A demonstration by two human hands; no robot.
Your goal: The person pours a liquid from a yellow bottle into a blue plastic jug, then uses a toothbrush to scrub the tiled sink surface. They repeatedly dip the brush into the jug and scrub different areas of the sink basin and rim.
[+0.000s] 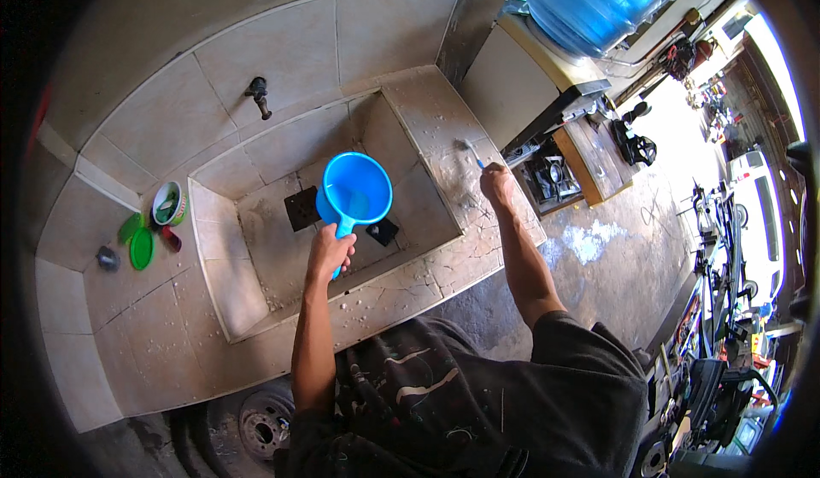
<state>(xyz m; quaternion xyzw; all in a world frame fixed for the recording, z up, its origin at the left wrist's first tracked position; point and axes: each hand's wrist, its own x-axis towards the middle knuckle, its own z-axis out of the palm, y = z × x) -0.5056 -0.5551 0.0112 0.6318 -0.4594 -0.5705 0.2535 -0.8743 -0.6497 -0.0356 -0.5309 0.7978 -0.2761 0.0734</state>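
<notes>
My left hand (pixel 328 254) is closed round the handle of a blue water dipper (pixel 372 211), held over the tiled sink basin (pixel 237 288). The dipper's mouth faces up, and some water seems to lie in it. My right hand (pixel 495 185) grips a small brush (pixel 469 147) with a blue handle and pale bristles. Its head is at the tiled ledge (pixel 416 102) right of the basin, where the surface looks wet and gritty. Whether the bristles touch the tile I cannot tell. On the basin floor lie a dark square plate (pixel 301 209) and a black flat piece (pixel 383 232).
A tap (pixel 258 97) juts from the wall above the basin. Left of it stand a bowl (pixel 169 204), a green lid (pixel 142 248) and a red scoop-like piece (pixel 171 239). A cabinet with a large blue water bottle (pixel 598 4) stands far right, beside a wooden box (pixel 589 162).
</notes>
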